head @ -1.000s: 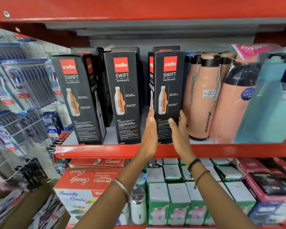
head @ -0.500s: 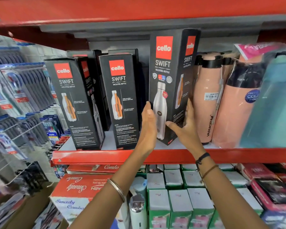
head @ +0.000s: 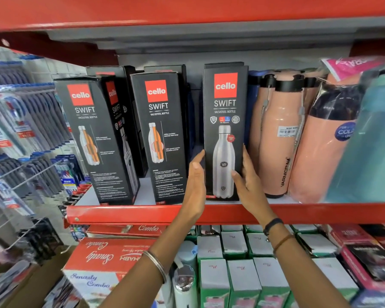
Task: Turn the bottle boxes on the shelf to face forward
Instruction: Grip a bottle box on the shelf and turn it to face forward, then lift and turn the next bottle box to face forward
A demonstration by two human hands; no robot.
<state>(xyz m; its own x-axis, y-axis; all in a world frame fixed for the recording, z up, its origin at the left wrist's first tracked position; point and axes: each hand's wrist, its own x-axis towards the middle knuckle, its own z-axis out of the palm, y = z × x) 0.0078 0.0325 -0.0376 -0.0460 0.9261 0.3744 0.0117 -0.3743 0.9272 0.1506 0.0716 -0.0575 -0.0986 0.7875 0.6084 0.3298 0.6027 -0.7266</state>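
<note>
Right-most black box (head: 225,130) stood upright at the front edge of the red shelf (head: 142,213), its printed face with the plain steel bottle picture turned straight toward me. It sat just beside the peach flask (head: 276,138) on its right, with a gap to the middle box (head: 159,138) on its left.

My right hand (head: 250,181) was on the box's lower right edge: thumb laid across the front face, fingers wrapped round the right side, held together rather than fanned. My left hand (head: 196,181) stood flat and vertical at the box's lower left edge, fingers straight and pressed together, palm toward the box. Whether that palm actually touched the side I could not tell.

Middle box showed its cutaway-bottle panel to the front. Left box (head: 91,143) was angled, two of its faces in view. More black boxes stood behind the front row.
</note>
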